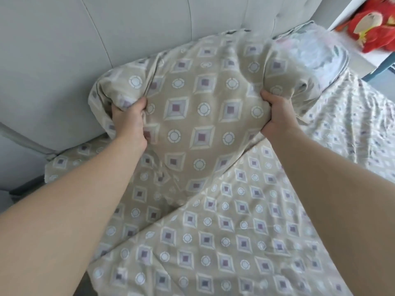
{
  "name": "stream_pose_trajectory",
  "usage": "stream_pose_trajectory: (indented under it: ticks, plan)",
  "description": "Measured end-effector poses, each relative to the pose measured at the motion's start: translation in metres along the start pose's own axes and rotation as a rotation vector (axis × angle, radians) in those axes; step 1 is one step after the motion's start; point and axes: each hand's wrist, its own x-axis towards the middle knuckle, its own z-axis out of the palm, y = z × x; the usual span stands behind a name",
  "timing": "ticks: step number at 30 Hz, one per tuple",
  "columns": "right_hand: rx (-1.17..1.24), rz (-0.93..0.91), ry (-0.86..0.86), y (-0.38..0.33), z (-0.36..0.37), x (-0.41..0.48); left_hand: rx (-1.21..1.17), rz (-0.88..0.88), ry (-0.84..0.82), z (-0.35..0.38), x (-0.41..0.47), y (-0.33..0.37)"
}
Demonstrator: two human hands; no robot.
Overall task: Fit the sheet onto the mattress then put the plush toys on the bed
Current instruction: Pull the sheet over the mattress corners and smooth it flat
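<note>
Bunching the sheet (192,99) between left hand (128,118) and right hand (275,112).

On my feed I see two bare hands, the left hand (128,122) and the right hand (275,116), each joined to a bare forearm: the left forearm (64,199) and the right forearm (333,189) run uncovered to the edge of my view, broad and smooth.

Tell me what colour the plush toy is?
The fluffy plush toy is bright red with tan patches; head view, top right.
</note>
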Motion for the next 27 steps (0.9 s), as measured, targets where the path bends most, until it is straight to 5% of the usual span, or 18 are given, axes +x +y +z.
stream_pose_trajectory:
  ticks: [5, 9, 14, 17, 22, 24, 27]
  plan:
    - [0.053, -0.005, -0.020, -0.023, 0.002, -0.016, 0.005, 0.086, 0.066, 0.014, -0.019, 0.034]
    - [-0.048, 0.100, -0.028, 0.022, -0.017, -0.005, 0.258, 0.060, 0.190, 0.004, -0.012, 0.011]
    - [-0.755, 0.367, 0.265, 0.089, -0.050, 0.031, 1.008, 0.000, 0.230, -0.017, 0.019, -0.052]
    - [-1.330, 0.072, 0.317, 0.093, -0.049, 0.044, 1.310, 0.310, 0.060, -0.010, 0.032, -0.071]
    - [-1.576, -0.412, 0.213, 0.086, -0.004, 0.094, 1.503, 0.900, -0.288, 0.049, 0.043, -0.097]
    - [-1.686, -0.404, 0.104, 0.097, 0.000, 0.115, 1.591, 0.949, -0.442, 0.058, 0.053, -0.115]
    - [-1.878, -0.184, -0.081, 0.115, -0.008, 0.137, 1.839, 0.793, -0.567, 0.058, 0.076, -0.142]
